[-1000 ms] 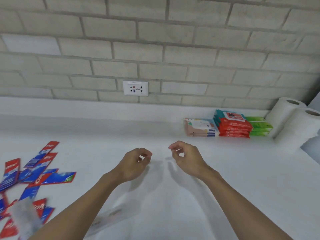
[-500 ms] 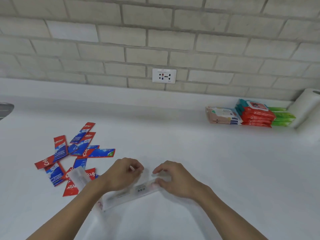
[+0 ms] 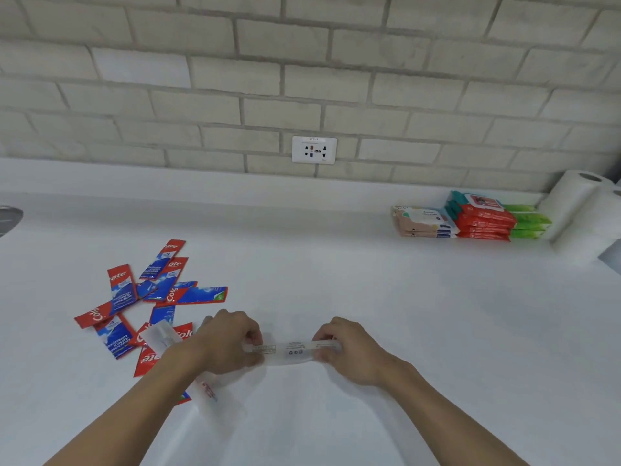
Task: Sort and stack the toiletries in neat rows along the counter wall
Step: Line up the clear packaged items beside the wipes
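Note:
A long clear plastic packet [image 3: 291, 352] with small print lies crosswise low in the middle of the white counter [image 3: 336, 270]. My left hand [image 3: 232, 341] grips its left end and my right hand [image 3: 349, 351] pinches its right end. Another clear packet [image 3: 215, 395] lies under my left forearm, and a third clear packet [image 3: 163, 336] rests on the toothpaste pile. Several red and blue toothpaste sachets [image 3: 148, 297] lie scattered at the left. Stacked wipe packs [image 3: 470, 220] stand in a row by the wall at the right.
Two white paper towel rolls [image 3: 584, 213] stand at the far right by the wall. A wall socket [image 3: 314, 149] sits in the brick wall above the counter's raised back ledge. A metal sink edge [image 3: 8, 218] shows at the far left.
The view swung left and down. My hands, empty and raised a second ago, came down onto the clear packet, took hold of both ends and turned it level.

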